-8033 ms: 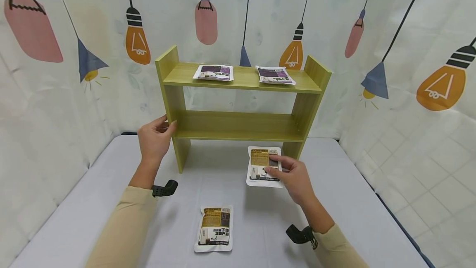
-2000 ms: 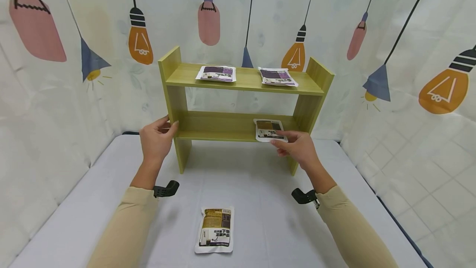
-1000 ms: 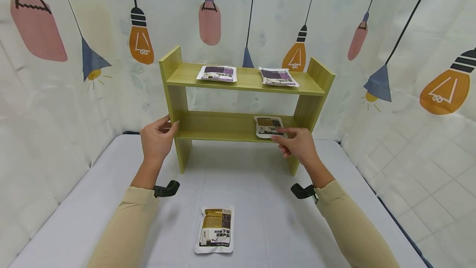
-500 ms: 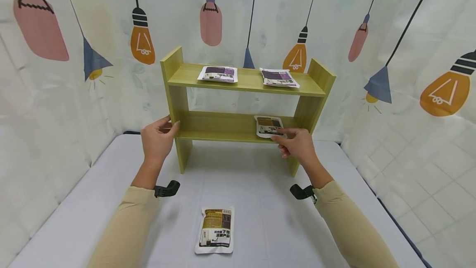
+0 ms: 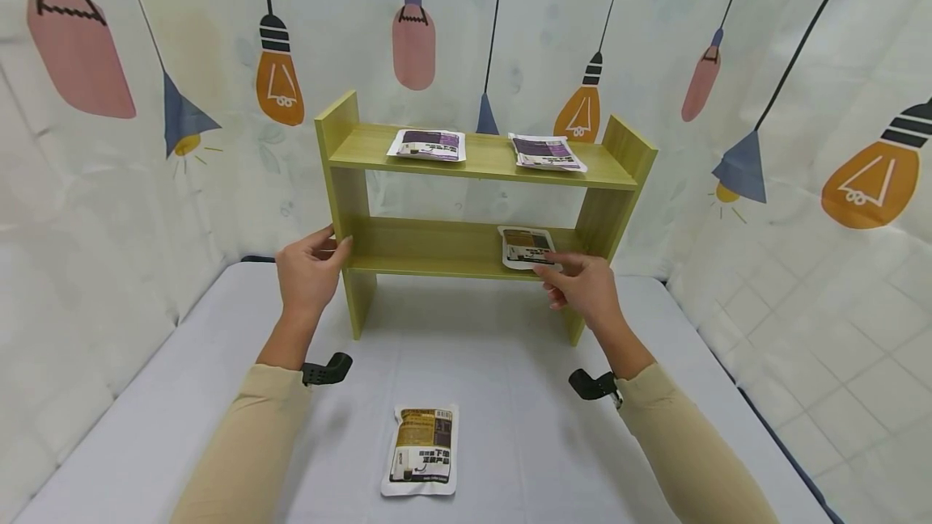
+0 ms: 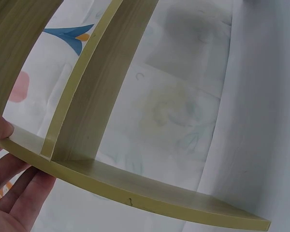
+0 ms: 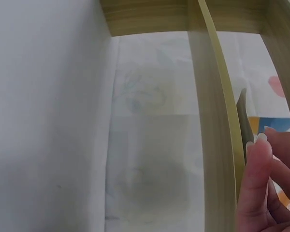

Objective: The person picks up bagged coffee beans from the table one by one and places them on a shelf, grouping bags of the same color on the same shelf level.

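Note:
My left hand [image 5: 307,269] grips the left side panel of a small two-tier wooden shelf [image 5: 429,242], thumb in front and fingers behind. The left wrist view shows that hand [image 6: 19,193] around the panel edge. On the lower tier, toward the right, lies a white-edged pouch [image 5: 526,247] with a gold-and-black label. My right hand [image 5: 586,289] pinches its near right corner between thumb and index finger. In the right wrist view the pouch [image 7: 244,118] shows only as a thin edge on the tier, beside the right hand's fingertips [image 7: 262,140].
Two purple-labelled pouches, a left one [image 5: 428,145] and a right one [image 5: 546,152], lie on the top tier. Another gold-labelled pouch [image 5: 421,451] lies on the white-covered table [image 5: 502,427] near the front. A lamp-printed curtain [image 5: 466,39] hangs behind.
My right hand has carried the gold-labelled pouch from above the table up onto the lower tier and pushed it inward. Over the last second it barely moves. The left hand stays on the panel.

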